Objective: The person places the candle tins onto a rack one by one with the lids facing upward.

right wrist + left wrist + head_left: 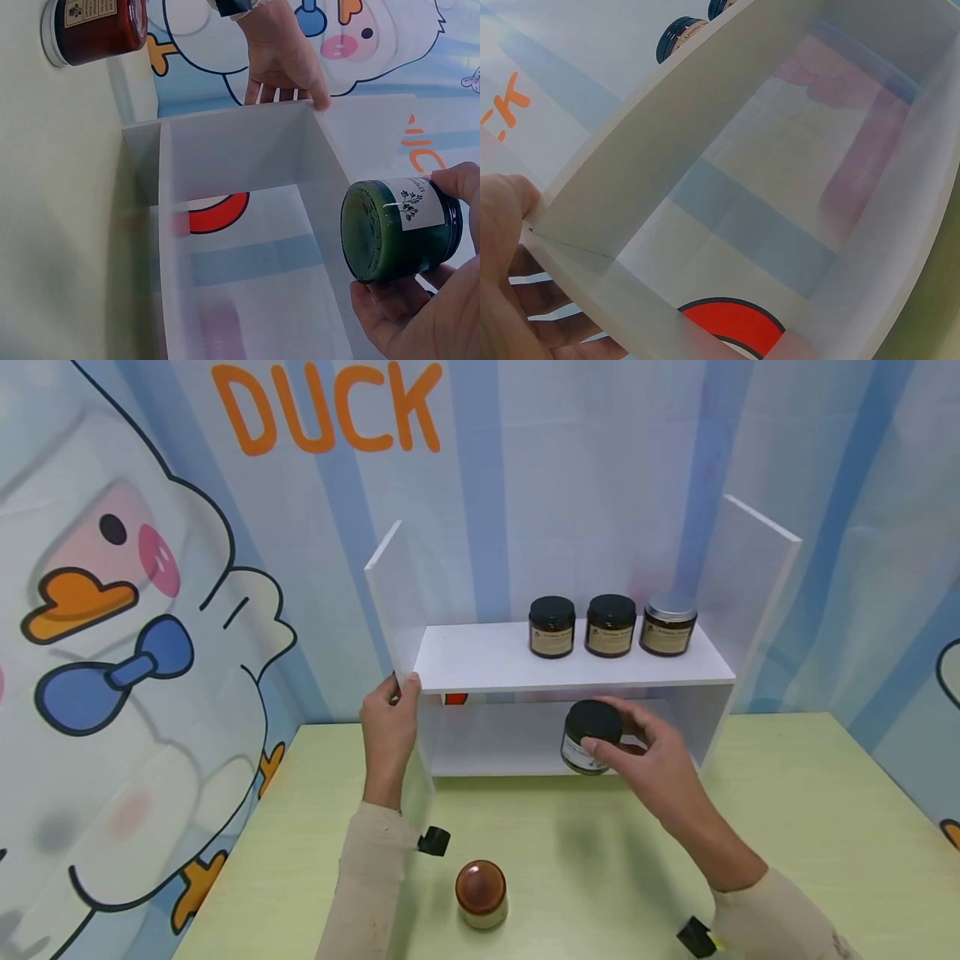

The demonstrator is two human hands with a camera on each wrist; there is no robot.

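Observation:
My right hand (656,760) grips a dark green glass jar (401,229) with a black lid and a white label. In the head view this jar (591,737) is tilted in front of the lower compartment of a white shelf (510,664). My left hand (390,735) holds the shelf's left side panel, with the thumb at the front edge and the fingers (547,300) on the outer side. On the upper board stand a left black-lidded jar (552,627), a middle black-lidded jar (611,625) and a silver-lidded jar (668,623) at the right.
A brown jar (482,893) with a tan label stands on the pale green table (570,893), in front of the shelf and between my forearms. The shelf's tall side panels rise above the upper board. Behind it hangs a blue striped backdrop (600,468) with a cartoon duck.

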